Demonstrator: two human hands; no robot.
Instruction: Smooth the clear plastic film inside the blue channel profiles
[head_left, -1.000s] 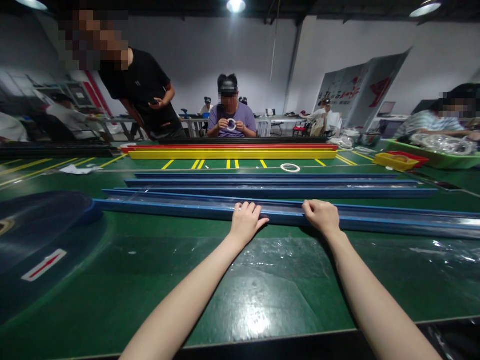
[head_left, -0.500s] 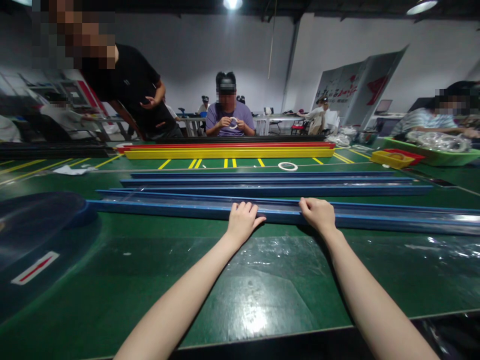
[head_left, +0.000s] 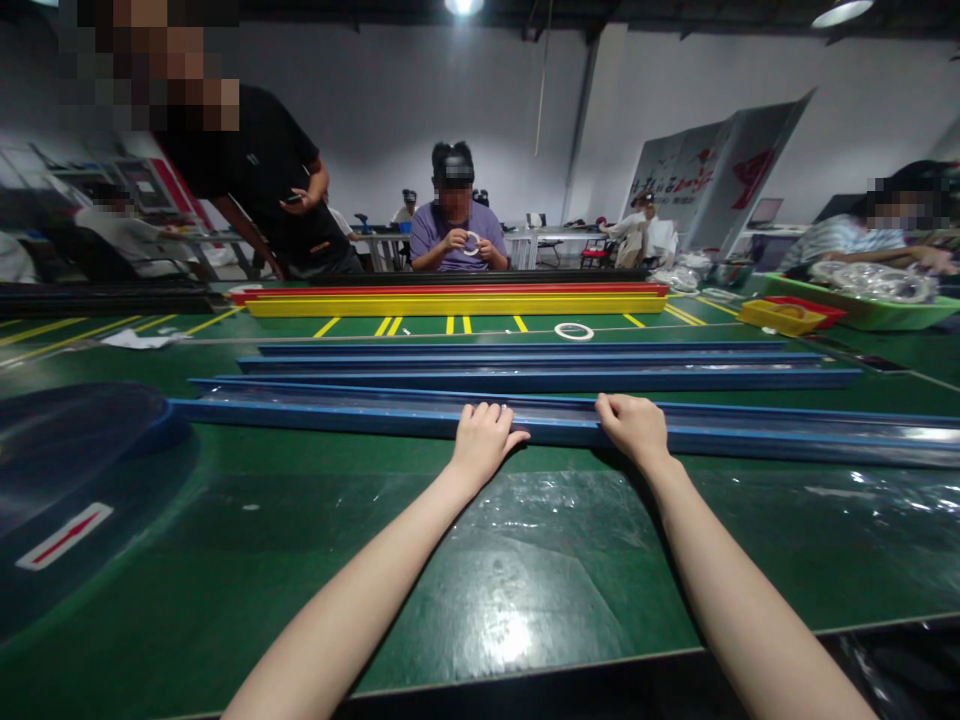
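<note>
A long blue channel strip (head_left: 360, 415) with raised edges lies across the green table, its trough shiny as if lined with clear film. My left hand (head_left: 484, 440) grips its near edge, four fingers bent over into the trough and the thumb stretched to the right along the front. A short way to the right, my right hand (head_left: 634, 428) is curled closed on the same edge; its fingertips are mostly hidden. Just behind lie more blue channel strips (head_left: 555, 380), roughly parallel to it.
Yellow strips (head_left: 457, 307) and red ones lie farther back. A white tape ring (head_left: 574, 331) rests before them. At left stands a clear-covered blue curved object (head_left: 82, 450). A yellow tray (head_left: 780, 316) and a green bin (head_left: 900, 312) are at right. Across the table, a co-worker (head_left: 459, 225) holds a ring.
My hands keep the same hold on the blue channel strip. The whole view has shifted very slightly.
</note>
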